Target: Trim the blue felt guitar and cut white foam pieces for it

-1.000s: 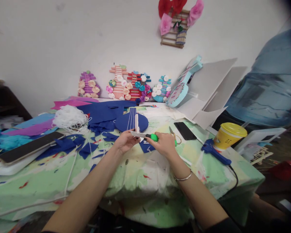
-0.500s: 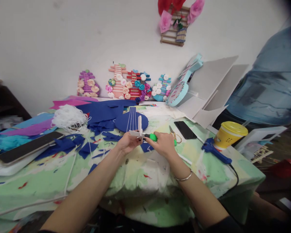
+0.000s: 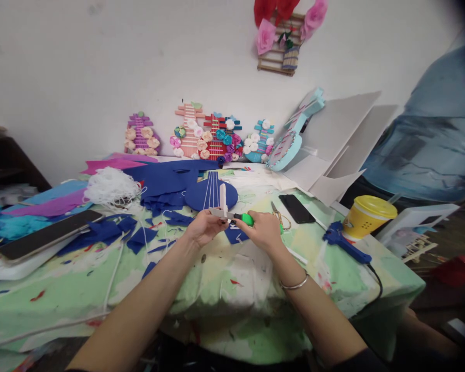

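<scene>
Green-handled knife [image 3: 247,220] is gripped in right hand [image 3: 264,228], fingers closed; blade is laid against pale strip [image 3: 222,195], pinched by left hand [image 3: 205,228] in front of blue guitar shape [image 3: 194,196].

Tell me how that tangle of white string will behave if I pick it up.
The tangle of white string will probably sag and shift, since its thin strands lie loosely heaped. It looks light for its size, being mostly loops. Stray loops at its edge may snag.
</scene>
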A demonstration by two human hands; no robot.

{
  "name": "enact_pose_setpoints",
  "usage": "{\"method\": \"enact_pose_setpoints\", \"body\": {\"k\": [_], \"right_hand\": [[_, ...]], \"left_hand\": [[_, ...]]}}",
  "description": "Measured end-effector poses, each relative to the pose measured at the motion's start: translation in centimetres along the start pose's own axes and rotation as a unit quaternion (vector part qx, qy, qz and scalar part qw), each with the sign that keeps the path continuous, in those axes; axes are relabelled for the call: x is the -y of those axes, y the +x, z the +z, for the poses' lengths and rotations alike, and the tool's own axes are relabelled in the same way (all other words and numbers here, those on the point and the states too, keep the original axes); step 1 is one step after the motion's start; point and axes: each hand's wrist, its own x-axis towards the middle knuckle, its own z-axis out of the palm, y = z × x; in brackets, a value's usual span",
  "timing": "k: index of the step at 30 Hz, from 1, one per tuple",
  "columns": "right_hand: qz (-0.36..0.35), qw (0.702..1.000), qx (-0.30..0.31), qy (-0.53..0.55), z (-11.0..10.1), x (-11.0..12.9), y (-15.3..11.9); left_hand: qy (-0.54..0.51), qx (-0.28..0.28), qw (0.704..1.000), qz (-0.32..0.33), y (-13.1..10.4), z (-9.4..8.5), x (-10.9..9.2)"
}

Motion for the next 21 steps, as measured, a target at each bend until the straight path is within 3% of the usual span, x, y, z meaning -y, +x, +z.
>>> {"method": "enact_pose_setpoints", "body": {"k": [21], "right_hand": [[0.022, 0.999, 0.010, 0.027, -0.21, -0.57, 0.32]], "left_hand": [[-0.001, 0.001, 1.000, 0.002, -0.44, 0.37, -0.64]]}}
